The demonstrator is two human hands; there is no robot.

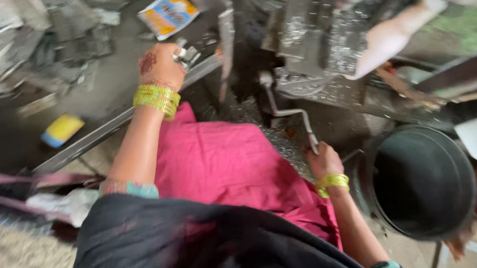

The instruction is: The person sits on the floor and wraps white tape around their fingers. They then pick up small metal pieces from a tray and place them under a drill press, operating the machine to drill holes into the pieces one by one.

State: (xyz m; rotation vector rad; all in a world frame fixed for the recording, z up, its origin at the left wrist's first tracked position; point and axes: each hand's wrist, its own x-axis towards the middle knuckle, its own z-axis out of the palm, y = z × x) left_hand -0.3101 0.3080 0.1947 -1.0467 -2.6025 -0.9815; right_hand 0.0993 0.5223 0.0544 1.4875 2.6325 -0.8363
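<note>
My left hand (162, 66) is closed around the end of a long grey metal bar (96, 135) that runs down to the left across the floor; a small metal piece shows at my fingers. My right hand (323, 160) grips the lower end of a bent metal crank handle (286, 108), which rises to a grey machine (312, 36) covered in metal shavings. Yellow-green bangles ring both wrists. My lap, in pink cloth (223, 161), lies between my two arms, with dark cloth below it.
A dark round bucket (422, 179) stands right of my right hand. Scrap metal pieces (8, 42) pile at the upper left. A yellow-and-blue block (62, 129) and a white-orange packet (169, 13) lie on the floor. A pale bag (390, 38) rests by the machine.
</note>
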